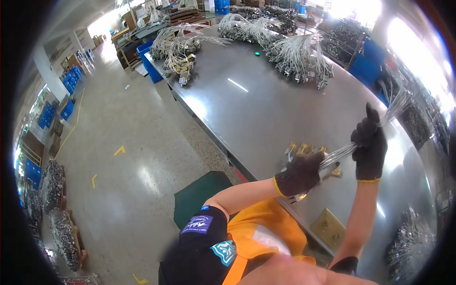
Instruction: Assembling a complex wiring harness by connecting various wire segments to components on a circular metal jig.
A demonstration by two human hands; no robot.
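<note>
A bundle of thin silvery-white wires runs between my two dark gloved hands above the metal table. My left hand is closed round it close to the end with brass-coloured metal pieces, which show around the glove. Farther right, my right hand is wrapped round the same bundle, thumb pointing up. Past it the loose wire ends fan out toward the far right. Both gloves have yellow cuffs. How the metal pieces join the wires is hidden by my left hand.
Piles of similar wired parts lie at the table's far left and far right. Another wire bundle is at the lower right. A flat brass-coloured plate sits by the near edge. Blue bins stand beside the table.
</note>
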